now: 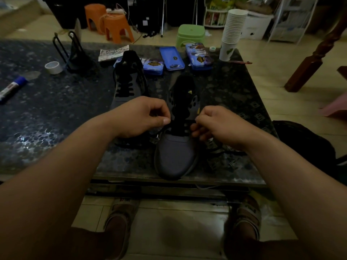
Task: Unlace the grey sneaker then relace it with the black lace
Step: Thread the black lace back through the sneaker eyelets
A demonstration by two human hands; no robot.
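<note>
A grey sneaker (175, 154) stands at the table's front edge, toe toward me, its black tongue raised. A black lace (185, 122) crosses its lowest eyelets, and the upper eyelets are bare. My left hand (139, 117) pinches one end of the lace at the sneaker's left side. On the shoe's right side, my right hand (216, 124) pinches the other end. A loose stretch of lace trails on the table under my right wrist. A second grey sneaker (129, 81), laced in black, stands behind my left hand.
On the dark stone table (56, 113) lie a roll of tape (53, 67), a glue stick (12, 88), blue tins (171, 58) and a stack of paper cups (233, 32). Orange stools (110, 23) and a green stool (190, 34) stand on the floor beyond.
</note>
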